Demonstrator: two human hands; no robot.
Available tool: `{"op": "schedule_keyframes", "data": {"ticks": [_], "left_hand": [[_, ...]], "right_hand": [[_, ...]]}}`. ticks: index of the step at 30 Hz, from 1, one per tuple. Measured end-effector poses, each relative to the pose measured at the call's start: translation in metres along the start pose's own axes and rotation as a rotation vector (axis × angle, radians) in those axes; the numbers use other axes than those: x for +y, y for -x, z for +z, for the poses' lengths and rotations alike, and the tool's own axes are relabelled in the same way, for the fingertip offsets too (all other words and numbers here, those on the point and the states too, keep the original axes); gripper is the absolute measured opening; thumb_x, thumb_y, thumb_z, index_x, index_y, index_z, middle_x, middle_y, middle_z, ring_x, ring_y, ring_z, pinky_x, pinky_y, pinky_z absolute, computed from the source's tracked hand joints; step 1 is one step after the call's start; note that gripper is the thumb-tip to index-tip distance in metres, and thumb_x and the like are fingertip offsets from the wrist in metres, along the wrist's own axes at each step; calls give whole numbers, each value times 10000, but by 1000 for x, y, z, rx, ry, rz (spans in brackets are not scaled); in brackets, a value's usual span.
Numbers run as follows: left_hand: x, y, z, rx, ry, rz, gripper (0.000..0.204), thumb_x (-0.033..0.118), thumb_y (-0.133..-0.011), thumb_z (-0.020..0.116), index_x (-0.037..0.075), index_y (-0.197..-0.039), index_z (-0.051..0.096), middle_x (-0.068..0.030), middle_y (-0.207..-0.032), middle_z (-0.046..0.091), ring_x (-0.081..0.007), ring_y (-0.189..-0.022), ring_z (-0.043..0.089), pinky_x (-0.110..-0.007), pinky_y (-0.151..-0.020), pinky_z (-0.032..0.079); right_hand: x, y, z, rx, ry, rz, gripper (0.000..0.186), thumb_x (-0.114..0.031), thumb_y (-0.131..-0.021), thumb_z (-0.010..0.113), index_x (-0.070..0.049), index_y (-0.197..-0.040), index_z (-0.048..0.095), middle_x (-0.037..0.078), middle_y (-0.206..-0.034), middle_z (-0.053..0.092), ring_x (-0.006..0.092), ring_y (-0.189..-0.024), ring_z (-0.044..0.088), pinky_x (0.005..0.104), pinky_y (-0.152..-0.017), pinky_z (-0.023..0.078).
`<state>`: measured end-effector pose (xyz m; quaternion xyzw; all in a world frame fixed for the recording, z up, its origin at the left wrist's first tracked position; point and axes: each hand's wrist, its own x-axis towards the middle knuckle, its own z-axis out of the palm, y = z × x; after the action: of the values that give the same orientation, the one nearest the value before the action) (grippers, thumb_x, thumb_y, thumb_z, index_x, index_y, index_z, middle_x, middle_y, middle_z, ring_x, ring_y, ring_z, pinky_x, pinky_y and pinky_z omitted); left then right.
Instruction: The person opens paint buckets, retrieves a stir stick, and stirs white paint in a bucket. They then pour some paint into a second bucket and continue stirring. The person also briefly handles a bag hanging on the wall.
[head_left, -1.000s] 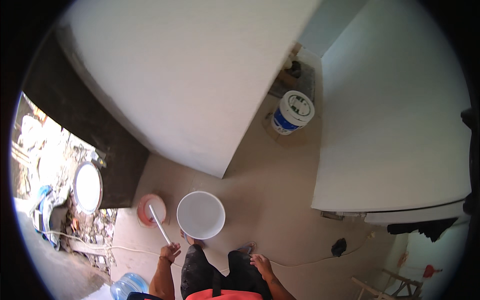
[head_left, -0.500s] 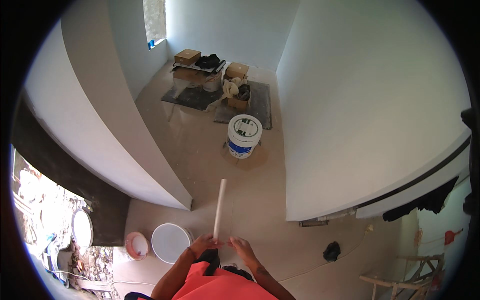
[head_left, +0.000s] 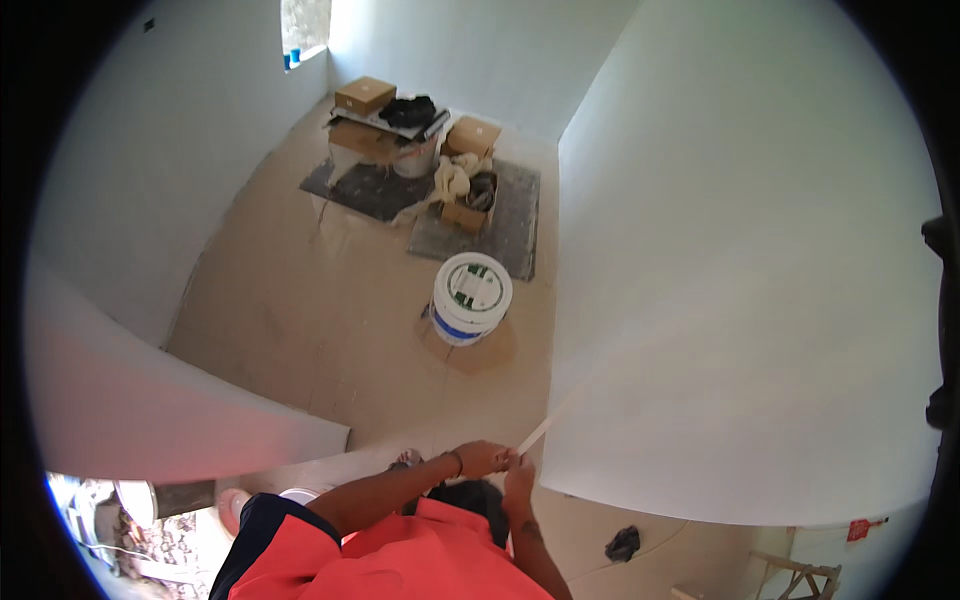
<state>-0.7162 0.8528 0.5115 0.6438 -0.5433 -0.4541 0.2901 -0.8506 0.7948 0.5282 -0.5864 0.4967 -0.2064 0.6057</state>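
Note:
At the lower middle, my left hand and my right hand are close together, closed on a thin pale pole. The pole slants up to the right across the white right wall, faint and smeared toward its far part; whether it touches the wall I cannot tell. Above my hands a white lidded bucket with a blue band stands on the floor.
Cardboard boxes, black cloth and dark boards lie at the back, near a window. A low wall edge is at left. A black bag and wooden trestle are at lower right.
My view has turned toward the inner room. The pole, first in my left hand alone, is now in both hands and has swung from upright to slanting right.

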Motion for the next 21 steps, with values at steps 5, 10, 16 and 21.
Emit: {"op": "schedule_keyframes", "data": {"ticks": [5, 10, 16, 21], "left_hand": [[-85, -82, -54, 92, -144, 138, 369, 395, -953, 526, 49, -999, 646, -166, -968, 692, -396, -915, 644, -489, -810, 496], [-184, -171, -114, 179, 26, -454, 290, 319, -924, 557, 54, -964, 668, -164, -994, 681, -381, -963, 626, -481, -849, 491], [-344, -312, -175, 257, -567, -510, 313, 256, -849, 623, 88, -1112, 634, -116, -1139, 622, -304, -1086, 576, -446, -944, 449], [-457, -369, -218, 342, -855, 8, 282, 164, -871, 541, 103, -1141, 595, -110, -1099, 616, -276, -1051, 587, -443, -974, 449]], "right_hand": [[-9, -111, -3, 65, -163, 77, 263, -249, -1005, 512, 10, -1017, 560, 13, -711, 528, 133, -595, 521, 285, -602, 483], [-7, -239, 9, 137, -65, 290, 273, -278, -1006, 503, -12, -1060, 532, -21, -664, 395, 81, -539, 418, 275, -523, 461], [-13, -411, 32, 123, 75, 487, 281, -317, -1041, 447, -41, -1049, 497, -14, -635, 403, 83, -496, 397, 263, -492, 441], [-4, -497, 31, 101, 44, 613, 268, -265, -1035, 432, -13, -1013, 519, 1, -706, 465, 88, -576, 442, 252, -548, 436]]}}
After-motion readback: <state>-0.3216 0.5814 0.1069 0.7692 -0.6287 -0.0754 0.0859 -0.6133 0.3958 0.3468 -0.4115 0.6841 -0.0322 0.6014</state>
